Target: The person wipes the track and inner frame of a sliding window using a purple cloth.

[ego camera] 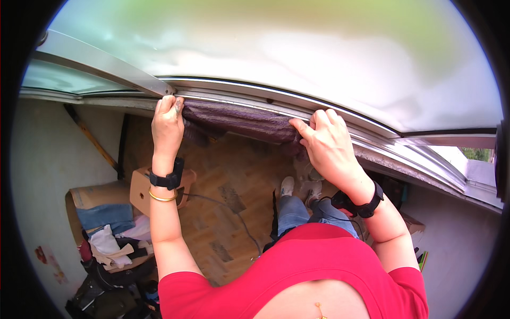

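A damp-looking purple cloth (pixel 239 119) hangs in folds along the inner edge of a metal sliding-window track (pixel 243 101). My left hand (pixel 168 115) grips its left end, close to the foot of the upright window frame (pixel 107 65). At the cloth's right end, my right hand (pixel 328 139) pinches it between thumb and fingers against the sill. Both hands wear black wrist straps. Large window glass (pixel 299 52) rises beyond the track. The lower part of the cloth droops below the sill.
A pale orange plastic stool (pixel 143 195) stands on the wood-patterned floor (pixel 207 239) at left. Beside it are a cardboard box (pixel 95 193) and a pile of clothes (pixel 111 247). A pole (pixel 95 139) leans on the left wall. A cable (pixel 239 219) crosses the floor area.
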The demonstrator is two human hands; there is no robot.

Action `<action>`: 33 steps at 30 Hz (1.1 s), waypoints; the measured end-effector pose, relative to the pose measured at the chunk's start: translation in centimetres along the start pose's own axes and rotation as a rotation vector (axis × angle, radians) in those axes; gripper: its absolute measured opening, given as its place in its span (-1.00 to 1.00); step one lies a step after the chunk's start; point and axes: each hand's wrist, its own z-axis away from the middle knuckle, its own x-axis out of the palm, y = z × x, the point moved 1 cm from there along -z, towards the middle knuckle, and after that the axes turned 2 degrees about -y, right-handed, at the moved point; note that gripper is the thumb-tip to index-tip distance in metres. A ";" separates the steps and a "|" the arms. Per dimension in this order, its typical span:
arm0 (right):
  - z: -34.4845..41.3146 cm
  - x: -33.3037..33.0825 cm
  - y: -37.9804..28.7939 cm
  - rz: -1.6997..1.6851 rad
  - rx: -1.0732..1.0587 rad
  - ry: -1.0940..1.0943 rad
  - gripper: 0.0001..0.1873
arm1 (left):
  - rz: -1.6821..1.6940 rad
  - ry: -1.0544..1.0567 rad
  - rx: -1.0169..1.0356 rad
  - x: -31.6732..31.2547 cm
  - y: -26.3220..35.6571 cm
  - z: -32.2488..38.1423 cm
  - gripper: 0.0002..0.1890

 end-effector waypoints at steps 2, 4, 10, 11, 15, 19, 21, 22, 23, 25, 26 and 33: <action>-0.2 0.3 -0.1 -0.014 -0.005 0.008 -0.55 | 0.057 0.031 0.013 0.1 -0.2 0.1 -0.87; 0.0 0.5 -0.1 -0.027 -0.016 0.011 -0.53 | 0.011 0.054 0.027 0.5 0.5 0.2 -0.86; 0.5 0.8 -0.2 0.027 0.012 0.019 -0.50 | -0.094 0.101 -0.016 1.5 2.2 0.7 -0.87; 0.5 0.9 -0.1 0.037 0.013 0.033 -0.51 | -0.106 0.118 -0.009 1.6 2.3 0.6 -0.88; 1.0 0.5 0.6 0.010 0.021 0.093 -0.53 | -0.146 0.113 -0.018 1.8 4.0 0.4 -0.89; 2.6 -0.4 2.3 0.047 0.035 0.085 -0.52 | -0.139 0.093 -0.030 2.3 5.5 0.5 -0.92; 3.8 -1.0 3.1 0.055 0.046 0.069 -0.51 | -0.125 0.111 -0.014 2.5 6.8 0.6 -0.91; 4.4 -1.3 3.6 0.065 0.063 0.051 -0.50 | -0.131 0.102 -0.025 2.6 7.6 0.6 -0.90; 5.1 -1.6 4.2 0.066 0.059 0.054 -0.50 | -0.137 0.094 -0.037 2.8 8.5 0.7 -0.89; 6.4 -2.1 5.4 0.082 0.087 0.016 -0.50 | -0.132 0.091 -0.056 3.1 10.5 0.7 -0.88; 7.1 -2.4 5.9 0.091 0.091 0.025 -0.50 | -0.117 0.089 -0.059 3.3 11.7 0.8 -0.88; 12.9 -4.5 9.3 0.132 0.154 0.037 -0.50 | -0.043 0.071 -0.062 4.5 18.9 1.4 -0.87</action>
